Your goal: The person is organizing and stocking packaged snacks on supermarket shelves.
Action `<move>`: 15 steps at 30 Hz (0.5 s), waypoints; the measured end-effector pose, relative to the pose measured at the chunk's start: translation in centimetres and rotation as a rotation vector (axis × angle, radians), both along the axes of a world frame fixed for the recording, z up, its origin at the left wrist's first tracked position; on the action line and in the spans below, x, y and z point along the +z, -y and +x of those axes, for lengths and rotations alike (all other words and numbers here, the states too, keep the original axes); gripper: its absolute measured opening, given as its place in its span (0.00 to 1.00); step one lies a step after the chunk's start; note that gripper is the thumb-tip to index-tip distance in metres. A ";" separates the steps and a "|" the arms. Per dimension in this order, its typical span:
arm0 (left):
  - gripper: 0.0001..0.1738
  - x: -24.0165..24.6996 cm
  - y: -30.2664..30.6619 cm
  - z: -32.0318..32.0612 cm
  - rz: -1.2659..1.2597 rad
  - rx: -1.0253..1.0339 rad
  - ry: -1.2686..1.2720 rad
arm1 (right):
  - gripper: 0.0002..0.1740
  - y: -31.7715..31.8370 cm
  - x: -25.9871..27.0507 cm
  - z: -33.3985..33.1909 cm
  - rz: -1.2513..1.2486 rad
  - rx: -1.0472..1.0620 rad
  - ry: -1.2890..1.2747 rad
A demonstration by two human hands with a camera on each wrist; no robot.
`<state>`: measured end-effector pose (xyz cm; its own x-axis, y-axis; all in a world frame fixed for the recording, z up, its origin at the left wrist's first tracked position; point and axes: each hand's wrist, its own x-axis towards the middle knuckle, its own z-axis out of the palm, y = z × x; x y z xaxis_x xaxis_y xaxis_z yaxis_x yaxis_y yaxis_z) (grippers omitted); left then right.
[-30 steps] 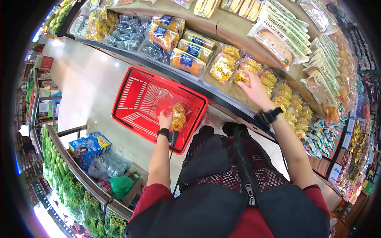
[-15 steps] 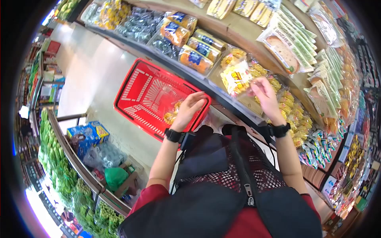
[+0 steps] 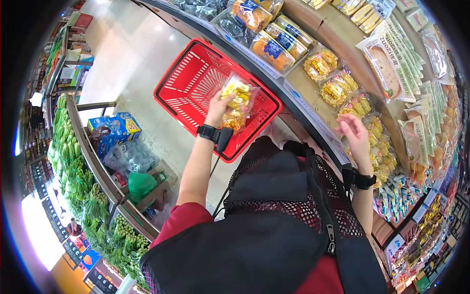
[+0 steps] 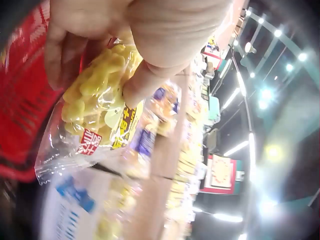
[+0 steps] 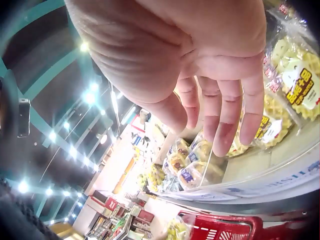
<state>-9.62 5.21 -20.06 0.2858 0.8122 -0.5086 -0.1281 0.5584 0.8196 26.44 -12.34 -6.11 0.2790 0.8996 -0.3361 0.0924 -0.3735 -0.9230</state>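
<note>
My left hand (image 3: pixel 218 109) pinches a clear bag of yellow waffle snacks (image 3: pixel 237 95) over the red basket (image 3: pixel 172 78). Thumb and fingers grip one side of the bag (image 4: pixel 95 90) in the left wrist view. Another yellow bag (image 3: pixel 234 121) lies in the basket below it. My right hand (image 3: pixel 356 139) hovers empty by the shelf, fingers loosely bent, close to the yellow snack bags (image 3: pixel 356 107). Seen from the right wrist, the fingers of the hand (image 5: pixel 200 65) hang apart, with waffle bags (image 5: pixel 300 80) beside them.
Packaged rolls (image 3: pixel 272 51) and sliced bread packs (image 3: pixel 387 68) line the shelf. Its front edge (image 3: pixel 313 110) runs beside the basket. At the left stands a rack of green vegetables (image 3: pixel 73 181), with a blue box (image 3: pixel 110 132) and a green bag (image 3: pixel 142 185) behind its rail.
A yellow bag has gone from the right hand at the shelf to the left hand over the basket. The right hand has let go. The head view has shifted.
</note>
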 end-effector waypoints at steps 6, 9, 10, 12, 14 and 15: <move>0.24 -13.9 1.0 -5.2 -0.178 -0.203 -0.528 | 0.14 2.0 -0.8 1.3 -0.088 -0.073 0.059; 0.26 -18.2 2.8 -5.6 0.058 -0.353 -0.841 | 0.14 2.5 -1.4 1.5 -0.073 -0.099 0.104; 0.28 -21.9 3.4 -6.4 0.122 -0.347 -0.893 | 0.14 2.6 -1.6 1.7 -0.070 -0.116 0.115; 0.29 -22.8 3.8 -6.7 0.111 -0.424 -0.971 | 0.14 2.9 -1.9 2.3 -0.057 -0.106 0.115; 0.26 -21.3 4.1 -5.9 0.057 -0.513 -1.099 | 0.15 3.1 -2.2 2.9 -0.056 -0.117 0.204; 0.25 -21.6 4.1 -5.8 0.062 -0.560 -1.149 | 0.16 3.3 -2.6 3.5 -0.050 -0.104 0.331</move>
